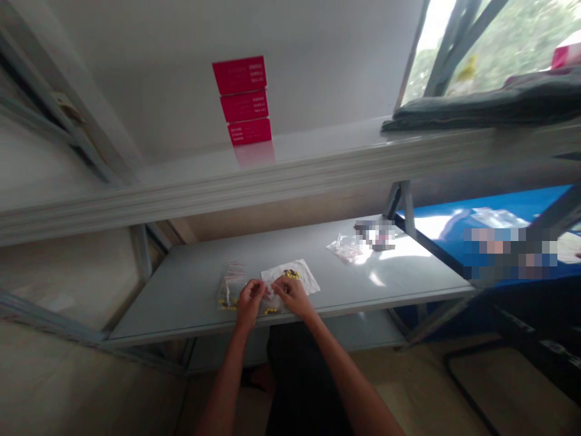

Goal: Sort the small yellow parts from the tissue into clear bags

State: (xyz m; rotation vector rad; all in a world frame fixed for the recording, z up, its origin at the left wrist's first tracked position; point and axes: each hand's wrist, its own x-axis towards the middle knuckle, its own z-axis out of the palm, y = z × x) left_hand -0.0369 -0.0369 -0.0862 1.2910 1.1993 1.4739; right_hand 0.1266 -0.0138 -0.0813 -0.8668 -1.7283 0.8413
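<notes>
Near the front edge of the grey shelf, my left hand (251, 297) and my right hand (291, 293) pinch the top of a small clear plastic bag (275, 303) from either side. A few yellow and dark pieces show low in that bag. Beyond my right hand lies a white sheet or pouch (309, 275), with a small heap of yellow and dark pieces (291, 274) on it. Just left of my left hand rests a stack of clear bags (232, 280), with yellow and dark pieces at its near end. What the pieces are is too small to tell.
The grey shelf (186, 287) carries another clear bag (345, 248) to the right. Above it runs an upper shelf (181, 194) with stacked red boxes (245, 103) and folded dark cloth (481, 103). A blue table (436, 225) and a chair (512, 375) stand at right.
</notes>
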